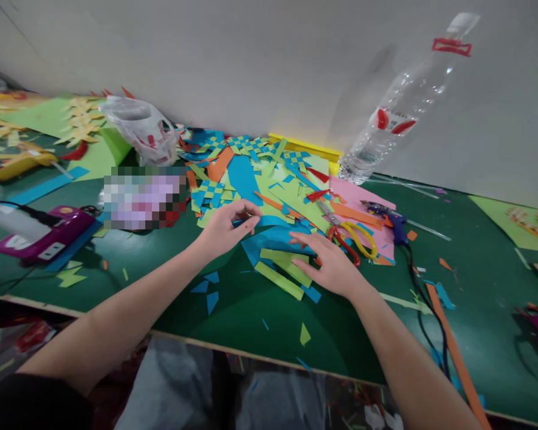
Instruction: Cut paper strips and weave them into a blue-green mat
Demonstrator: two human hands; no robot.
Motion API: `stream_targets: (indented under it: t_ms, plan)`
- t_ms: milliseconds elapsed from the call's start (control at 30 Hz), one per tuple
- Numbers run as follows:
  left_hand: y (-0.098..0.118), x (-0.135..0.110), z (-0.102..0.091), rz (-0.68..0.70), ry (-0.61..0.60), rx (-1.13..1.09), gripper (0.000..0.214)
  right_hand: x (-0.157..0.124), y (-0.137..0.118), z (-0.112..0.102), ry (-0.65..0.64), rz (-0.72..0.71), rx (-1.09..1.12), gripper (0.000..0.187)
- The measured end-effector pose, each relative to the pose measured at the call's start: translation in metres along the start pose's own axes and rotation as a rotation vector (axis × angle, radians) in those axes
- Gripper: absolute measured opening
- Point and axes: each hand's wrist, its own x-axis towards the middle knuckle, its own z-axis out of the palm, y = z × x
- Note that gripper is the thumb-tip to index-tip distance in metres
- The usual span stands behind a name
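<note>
My left hand (231,227) is pinched at the left end of a blue paper strip (272,221), which curves off to the right over other paper. My right hand (327,261) has its fingers apart over a blue paper piece (273,240) and green paper strips (280,280); whether the fingertips touch the paper I cannot tell. Scissors (338,230) with red and yellow handles lie just beyond the right hand. Behind both hands spreads a pile of cut paper, with blue and green woven pieces (208,194) among it.
A clear plastic bottle (394,113) stands at the back right. Nearby lies a blue glue gun (397,227) with its black cord (424,286). At left are a purple power strip (49,236), a yellow glue gun (20,160) and a white plastic bag (138,128). Paper scraps litter the green table (251,325).
</note>
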Motion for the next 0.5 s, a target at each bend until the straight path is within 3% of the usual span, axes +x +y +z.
stream_targets:
  t_ms: [133,267,367,500]
  plan:
    - [0.0025,-0.0008,0.0012,-0.023,-0.114,-0.125,0.018,-0.0011,-0.0042,0.0001,-0.098,-0.027,0.012,0.062]
    - [0.0014,-0.0021,0.0036,-0.031,-0.227,-0.143,0.020,-0.0027,-0.0038,0.0007,-0.139,0.033,-0.029,0.068]
    - [-0.0007,-0.0022,0.0058,-0.080,-0.273,-0.139,0.024,-0.0028,-0.0015,0.0012,-0.126,0.066,-0.058,0.070]
    - [0.0001,-0.0014,0.0078,-0.230,-0.335,-0.236,0.037,-0.0003,0.0004,0.0014,-0.077,-0.014,-0.115,0.069]
